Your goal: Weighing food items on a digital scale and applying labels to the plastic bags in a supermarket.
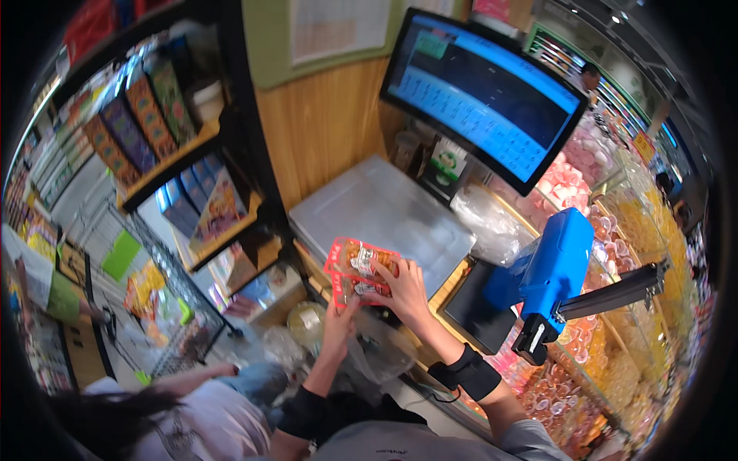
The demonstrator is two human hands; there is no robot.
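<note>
Red-trimmed packs (pixel 347 252) held in both your hands, by near edge of metal plate (pixel 377 201).

Your L hand (pixel 337 326), closed on bottom edge, has packs at approx. 12–1 o'clock; your R hand (pixel 406 290), fingers part-curled over right side, at approx. 9–10. Upper pack's long axis approx. 9–3; neither hand nearer. Plate at approx. 1 o'clock from packs; contact w/ it n/c.

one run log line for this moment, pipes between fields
left hand: grips red-edged packaging | right hand: grips same packaging | beyond: metal plate, lit monitor
</note>
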